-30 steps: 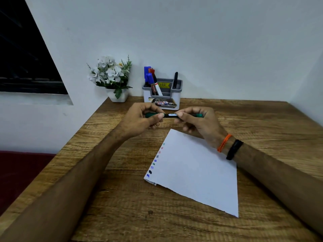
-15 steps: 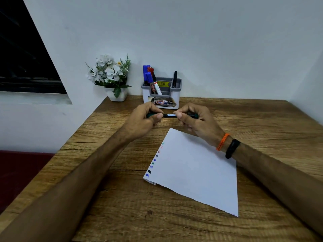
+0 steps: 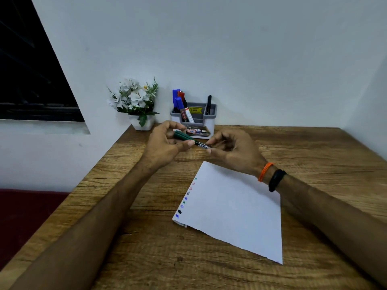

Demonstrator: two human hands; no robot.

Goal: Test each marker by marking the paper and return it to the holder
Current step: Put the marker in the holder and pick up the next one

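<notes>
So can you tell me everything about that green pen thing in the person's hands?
The green marker is slim, with a dark green cap end on the left and a black barrel carrying a white printed label. It looks like plastic. It is held in the air, nearly level, tilting slightly down to the right, above the wooden table and just in front of the grey holder. The left hand grips the green end, and the right hand pinches the black end. Its tip is hidden.

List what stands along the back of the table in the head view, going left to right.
Potted white flowers → blue markers → red marker → grey marker holder → black marker in the holder's right compartment.
</notes>
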